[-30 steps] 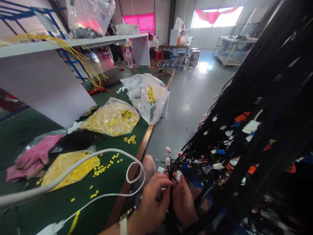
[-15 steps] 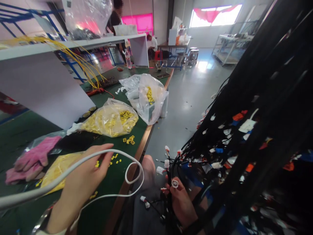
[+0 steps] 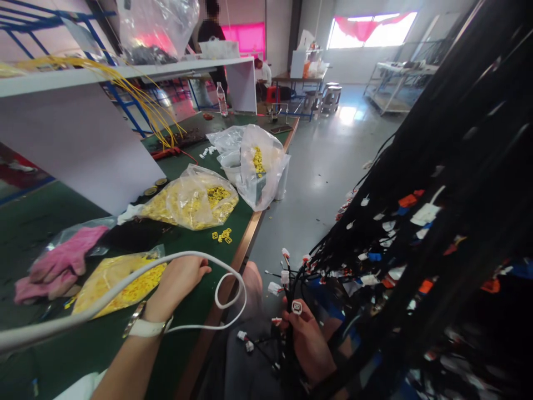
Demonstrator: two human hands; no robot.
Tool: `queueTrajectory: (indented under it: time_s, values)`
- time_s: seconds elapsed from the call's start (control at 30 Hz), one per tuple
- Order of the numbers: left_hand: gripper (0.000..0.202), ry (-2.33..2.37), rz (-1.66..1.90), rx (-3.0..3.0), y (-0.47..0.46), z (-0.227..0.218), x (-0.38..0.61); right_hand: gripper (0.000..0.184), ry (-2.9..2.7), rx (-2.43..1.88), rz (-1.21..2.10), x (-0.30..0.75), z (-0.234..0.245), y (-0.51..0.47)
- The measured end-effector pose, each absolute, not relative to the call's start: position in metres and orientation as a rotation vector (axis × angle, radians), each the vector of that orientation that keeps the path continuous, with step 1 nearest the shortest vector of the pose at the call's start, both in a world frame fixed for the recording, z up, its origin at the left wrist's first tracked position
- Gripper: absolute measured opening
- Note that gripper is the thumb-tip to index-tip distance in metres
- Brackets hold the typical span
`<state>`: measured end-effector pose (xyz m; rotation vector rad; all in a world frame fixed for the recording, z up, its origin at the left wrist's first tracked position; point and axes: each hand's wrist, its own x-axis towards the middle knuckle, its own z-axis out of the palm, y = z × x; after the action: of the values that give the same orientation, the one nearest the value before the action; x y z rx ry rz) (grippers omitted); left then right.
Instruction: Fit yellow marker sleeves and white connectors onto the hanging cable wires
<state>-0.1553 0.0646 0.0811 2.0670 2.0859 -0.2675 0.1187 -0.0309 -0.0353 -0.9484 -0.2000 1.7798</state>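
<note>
While crumpled pink fabric gloves [image 3: 62,261] lie far L, a crinkly clear plastic bag of tiny yellow pieces [image 3: 120,286] sits flat on the green tabletop [image 3: 179,355], right beside my L hand [image 3: 181,279]. Smooth round white cable [image 3: 83,316] arcs across in front of it. L forearm reaches fwd over the table, back of hand up, shiny metal watch [image 3: 135,318] at the wrist. L fingers mostly hidden; can't tell if they're apart or pinching smth. Past the table edge, my R hand [image 3: 310,339] points away from me, fingers curled, clamped on a squarish white plastic connector [image 3: 296,307] & thin black wires [image 3: 288,344]; thick dark hanging wire mass [image 3: 449,139] is R of it.
</note>
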Motion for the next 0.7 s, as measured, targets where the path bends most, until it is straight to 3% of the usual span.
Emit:
queueTrajectory:
  time_s: [0.53,0.7]
  values:
    - [0.019,2.083,-0.283,2.04,0.072,0.068,-0.164,0.033,-0.202,-0.952,1.745,0.118,-0.038,-0.033]
    - [0.017,2.062,0.085,1.941,0.067,0.093,-0.164,0.031,-0.208,-0.962,1.737,0.119,-0.044,-0.034]
